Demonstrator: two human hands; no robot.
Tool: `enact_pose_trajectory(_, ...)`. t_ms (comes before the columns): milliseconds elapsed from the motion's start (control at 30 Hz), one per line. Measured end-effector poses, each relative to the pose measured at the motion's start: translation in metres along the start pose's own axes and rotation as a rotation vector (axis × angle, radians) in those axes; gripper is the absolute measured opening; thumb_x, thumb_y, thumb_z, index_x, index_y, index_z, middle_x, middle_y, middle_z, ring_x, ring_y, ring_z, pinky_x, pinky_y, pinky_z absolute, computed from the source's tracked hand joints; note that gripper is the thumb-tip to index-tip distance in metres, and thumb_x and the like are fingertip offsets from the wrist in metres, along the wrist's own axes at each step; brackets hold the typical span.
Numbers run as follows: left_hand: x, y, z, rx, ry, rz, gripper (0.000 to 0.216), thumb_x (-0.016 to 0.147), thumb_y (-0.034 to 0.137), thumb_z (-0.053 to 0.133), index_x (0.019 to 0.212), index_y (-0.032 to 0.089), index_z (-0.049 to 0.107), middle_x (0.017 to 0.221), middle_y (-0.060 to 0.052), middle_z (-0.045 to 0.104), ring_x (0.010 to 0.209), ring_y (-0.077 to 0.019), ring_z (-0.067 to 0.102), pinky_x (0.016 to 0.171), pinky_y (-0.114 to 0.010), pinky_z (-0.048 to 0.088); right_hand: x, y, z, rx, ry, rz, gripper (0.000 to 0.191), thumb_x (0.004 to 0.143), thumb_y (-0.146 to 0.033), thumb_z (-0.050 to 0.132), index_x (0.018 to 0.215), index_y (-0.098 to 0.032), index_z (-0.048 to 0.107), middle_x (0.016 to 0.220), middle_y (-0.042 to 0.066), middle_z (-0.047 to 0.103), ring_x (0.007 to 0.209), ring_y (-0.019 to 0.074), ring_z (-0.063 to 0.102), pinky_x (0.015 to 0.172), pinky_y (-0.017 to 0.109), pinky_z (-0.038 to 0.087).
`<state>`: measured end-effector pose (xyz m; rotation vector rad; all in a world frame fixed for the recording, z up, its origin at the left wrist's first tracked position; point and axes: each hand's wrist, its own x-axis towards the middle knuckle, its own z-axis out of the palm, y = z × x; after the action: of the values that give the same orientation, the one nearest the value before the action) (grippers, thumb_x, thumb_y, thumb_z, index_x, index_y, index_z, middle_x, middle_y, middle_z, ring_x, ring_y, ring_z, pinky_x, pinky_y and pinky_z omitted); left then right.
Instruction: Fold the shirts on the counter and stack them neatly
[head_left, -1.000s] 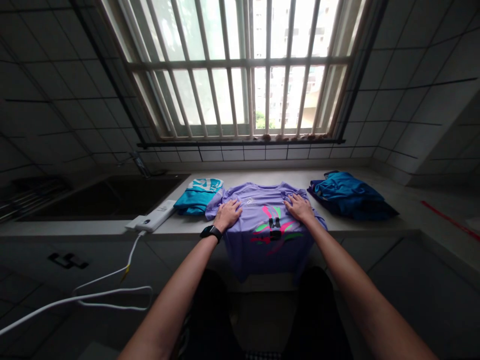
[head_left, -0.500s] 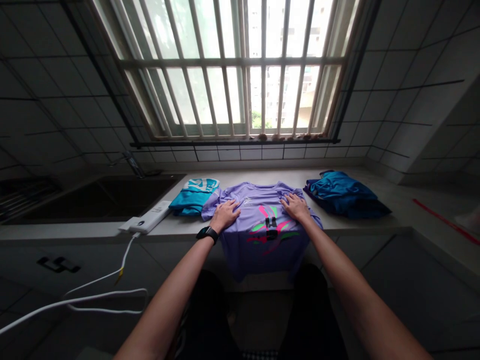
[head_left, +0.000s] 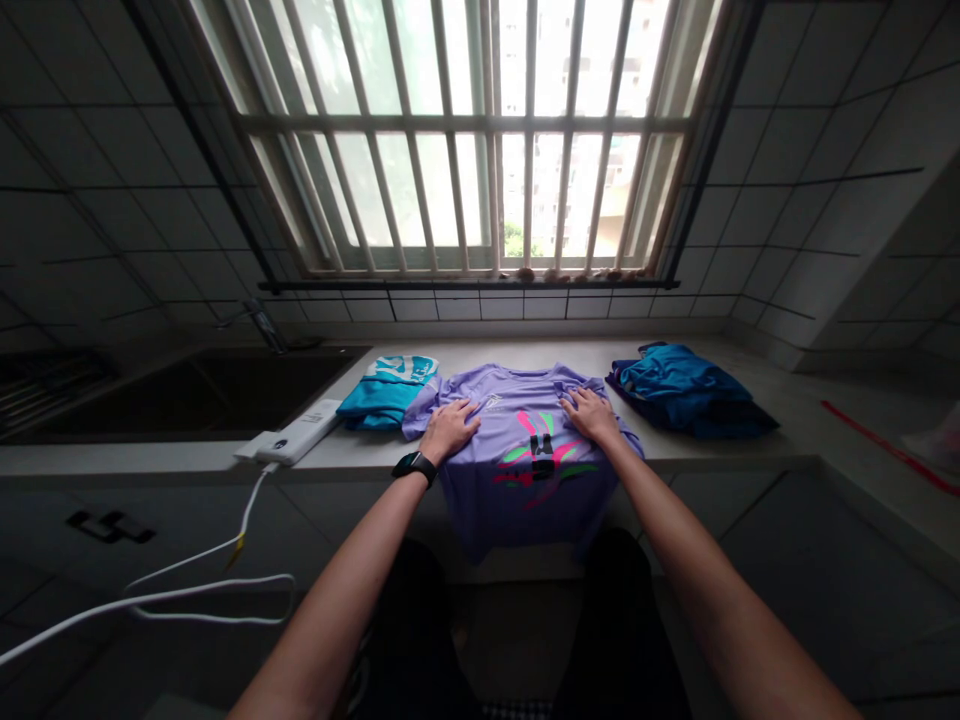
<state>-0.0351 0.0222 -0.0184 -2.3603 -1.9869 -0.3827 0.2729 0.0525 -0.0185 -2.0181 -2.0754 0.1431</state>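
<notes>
A purple T-shirt [head_left: 487, 480] with a pink, green and black print lies face up on the counter, its lower part hanging over the front edge. My left hand [head_left: 450, 428] rests on its left side near the sleeve, fingers stretched out, a dark watch on the wrist. On the opposite side, my right hand [head_left: 592, 412] lies on the cloth with fingers spread, just below a bunched fold by the right shoulder. Left of the shirt is a folded teal garment [head_left: 382, 402] with white lettering. A pile of blue and dark clothes [head_left: 686, 388] sits to its right.
At the left a dark sink [head_left: 202, 390] with a faucet [head_left: 264, 326] is set into the white counter [head_left: 360, 458]. A white power strip [head_left: 304, 435] with a trailing cord lies by the front edge. A red strip [head_left: 885, 445] lies far right. Behind stands a barred window [head_left: 465, 125].
</notes>
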Motion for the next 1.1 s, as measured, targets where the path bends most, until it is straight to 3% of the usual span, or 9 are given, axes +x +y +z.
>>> enact_pose_trajectory(1100, 0.0008, -0.0025, 0.0023, -0.028, -0.002, -0.015, 0.048, 0.099, 0.036, 0.048, 0.143, 0.023, 0.064, 0.157, -0.009, 0.055, 0.144, -0.0265, 0.052, 0.121, -0.044, 0.038, 0.0045, 0.0027, 0.0039, 0.005, -0.003, -0.008, 0.060, 0.107, -0.053, 0.032, 0.157, -0.025, 0.050, 0.167, 0.007, 0.039, 0.156, 0.0280, 0.031, 0.125, 0.046, 0.026)
